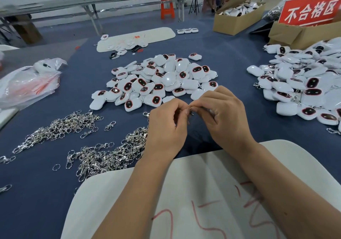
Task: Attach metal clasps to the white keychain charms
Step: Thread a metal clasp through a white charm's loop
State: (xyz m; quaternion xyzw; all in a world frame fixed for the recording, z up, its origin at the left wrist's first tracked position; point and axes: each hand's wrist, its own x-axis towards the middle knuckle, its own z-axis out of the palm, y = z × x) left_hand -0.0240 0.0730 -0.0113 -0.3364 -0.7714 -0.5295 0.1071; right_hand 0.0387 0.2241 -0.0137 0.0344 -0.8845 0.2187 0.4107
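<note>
My left hand and my right hand meet over the blue table, fingertips together. Between them they pinch a small metal clasp. A bit of white shows under my right fingers, probably a charm, mostly hidden. A heap of white charms with dark red-rimmed faces lies just beyond my hands. A second heap of charms, some with clasps attached, lies at the right. Loose silver clasps lie in piles to the left of my left hand.
A white board with red marks lies under my forearms. A plastic bag sits at the left. Cardboard boxes and a red sign stand at the back right. Another white board lies at the far middle.
</note>
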